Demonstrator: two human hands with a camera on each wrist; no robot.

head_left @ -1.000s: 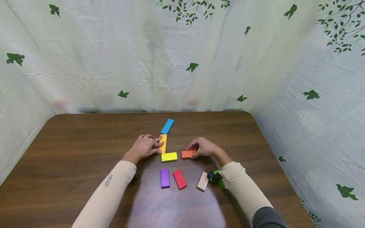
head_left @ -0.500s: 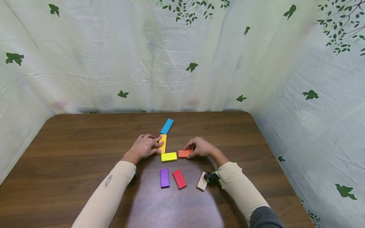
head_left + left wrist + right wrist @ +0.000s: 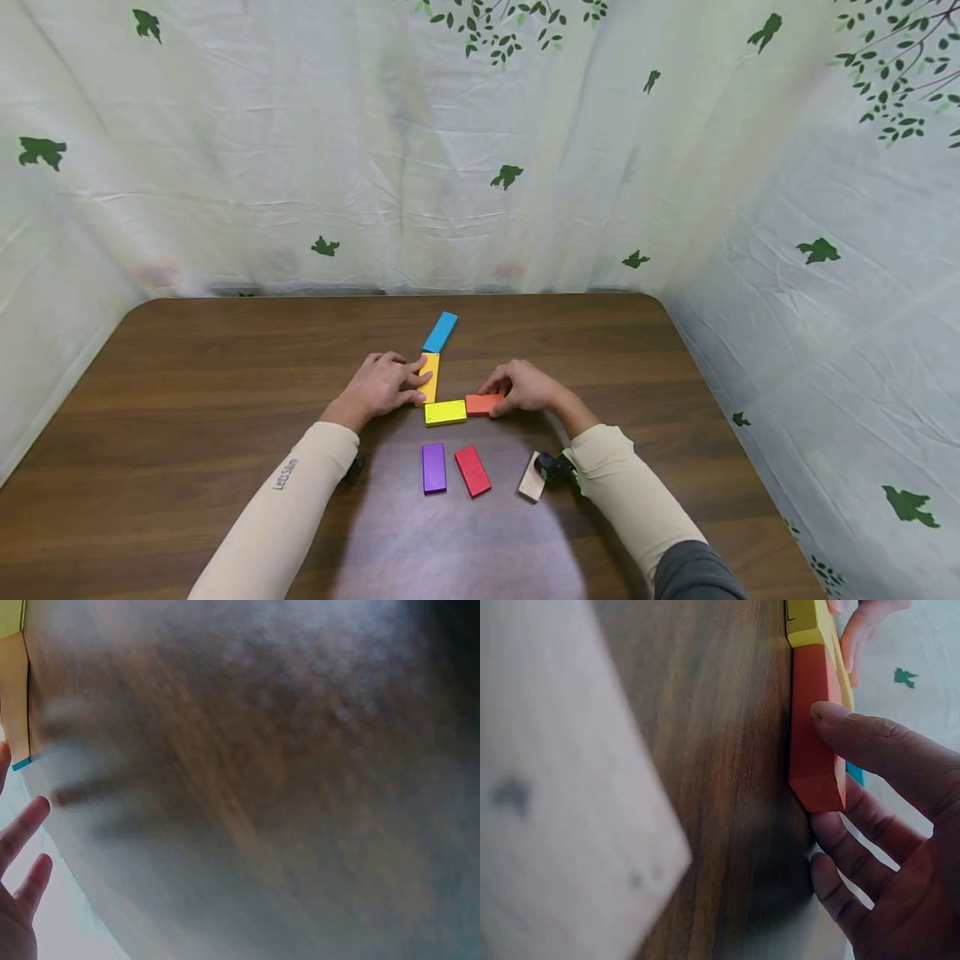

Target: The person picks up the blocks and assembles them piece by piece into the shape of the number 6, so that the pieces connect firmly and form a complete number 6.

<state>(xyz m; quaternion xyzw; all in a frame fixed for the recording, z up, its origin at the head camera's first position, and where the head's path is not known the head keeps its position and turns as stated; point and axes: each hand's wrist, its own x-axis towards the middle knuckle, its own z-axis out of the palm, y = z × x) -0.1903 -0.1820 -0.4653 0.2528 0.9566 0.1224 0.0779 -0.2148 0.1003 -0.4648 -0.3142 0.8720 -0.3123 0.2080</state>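
Observation:
My left hand point(image 3: 382, 383) rests its fingertips and thumb on an amber wooden block point(image 3: 432, 392) lying flat; the left wrist view shows straight, spread fingers point(image 3: 26, 825). A blue block point(image 3: 440, 332) meets its far end at a slant. Across its near end lies a yellow block point(image 3: 446, 412). My right hand point(image 3: 528, 386) pinches an orange-red block point(image 3: 480, 405) between thumb and fingers. That block's left end touches the yellow block's right end, also visible in the right wrist view, where the thumb lies on the orange-red block point(image 3: 810, 727).
Nearer on the wooden table point(image 3: 225, 375) lie a purple block point(image 3: 433, 468), a red block point(image 3: 472, 472) and a beige block point(image 3: 531, 481), partly behind the right wrist camera point(image 3: 555, 467). A bit of green shows by that wrist. A pale leaf-print curtain point(image 3: 405, 208) stands behind.
My right hand has slid the orange-red block left, closing the gap to the yellow block. The left hand has stayed on the amber block.

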